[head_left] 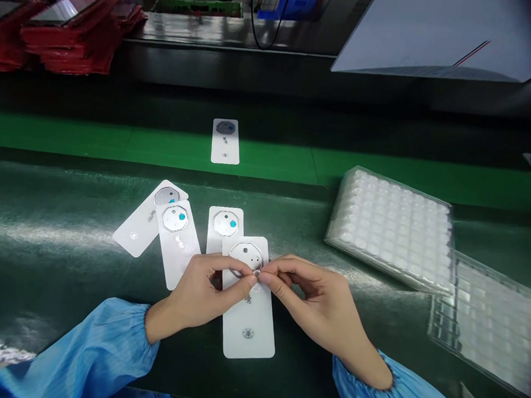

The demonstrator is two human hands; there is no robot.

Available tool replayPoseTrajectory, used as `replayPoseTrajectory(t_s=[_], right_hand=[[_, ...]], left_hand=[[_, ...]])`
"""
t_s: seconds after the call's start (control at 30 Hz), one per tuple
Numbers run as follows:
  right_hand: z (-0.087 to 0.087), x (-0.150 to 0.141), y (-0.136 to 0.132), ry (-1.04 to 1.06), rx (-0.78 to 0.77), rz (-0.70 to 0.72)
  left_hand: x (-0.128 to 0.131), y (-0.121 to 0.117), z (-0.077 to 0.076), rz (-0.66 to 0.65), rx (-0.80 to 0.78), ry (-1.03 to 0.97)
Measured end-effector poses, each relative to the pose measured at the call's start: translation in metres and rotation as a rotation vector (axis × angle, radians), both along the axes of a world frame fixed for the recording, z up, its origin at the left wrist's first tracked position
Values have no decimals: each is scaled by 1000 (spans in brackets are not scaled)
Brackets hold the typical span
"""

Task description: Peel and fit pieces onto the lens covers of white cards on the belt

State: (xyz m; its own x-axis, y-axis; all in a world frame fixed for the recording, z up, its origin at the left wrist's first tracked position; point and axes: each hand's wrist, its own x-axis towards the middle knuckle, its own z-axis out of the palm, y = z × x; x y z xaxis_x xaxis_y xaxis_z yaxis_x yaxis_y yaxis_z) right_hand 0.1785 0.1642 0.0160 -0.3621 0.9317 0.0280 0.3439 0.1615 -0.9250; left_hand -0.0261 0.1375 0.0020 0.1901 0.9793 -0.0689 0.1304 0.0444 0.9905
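Both hands meet over a white phone-shaped panel (248,317) with a silver octagonal camera ring near its top. My left hand (208,286) and my right hand (313,293) pinch a tiny round piece (257,274) between their fingertips; its exact kind is too small to tell. Partly beneath this panel lies another white panel (219,243) with a blue dot in its octagon. To the left, a white panel (176,250) overlaps a tilted one (139,231); both also show blue dots.
Another panel (225,142) lies on the green strip behind. At right stand a clear tray stack (394,228) with rows of white pockets and a second clear tray (495,318). Red-wrapped stacks (74,43) sit at back left. A large pale board (438,27) hangs over the back right.
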Motion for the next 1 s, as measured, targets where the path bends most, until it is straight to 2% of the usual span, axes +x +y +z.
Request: replayPoseTrajectory(t_s=[0.13,0.33,0.43,0.63,0.8,1.0], right_hand=[[3,0,1,-19,5,34],[4,2,4,94,-185,-19],[5,2,5,122,-226,-66],[5,1,5,72,-215,-95],[6,4,4,13,-202,-85],[8,3,4,-7,-162,-101]], left_hand=[[0,0,0,0,8,-7],[1,-3,-3,-13,-25,-16],[2,-6,-3,-14,-71,-75],[3,-10,1,-12,-46,-13],[2,-9,-3,-42,-1,53],[2,-9,-7,-66,19,33]])
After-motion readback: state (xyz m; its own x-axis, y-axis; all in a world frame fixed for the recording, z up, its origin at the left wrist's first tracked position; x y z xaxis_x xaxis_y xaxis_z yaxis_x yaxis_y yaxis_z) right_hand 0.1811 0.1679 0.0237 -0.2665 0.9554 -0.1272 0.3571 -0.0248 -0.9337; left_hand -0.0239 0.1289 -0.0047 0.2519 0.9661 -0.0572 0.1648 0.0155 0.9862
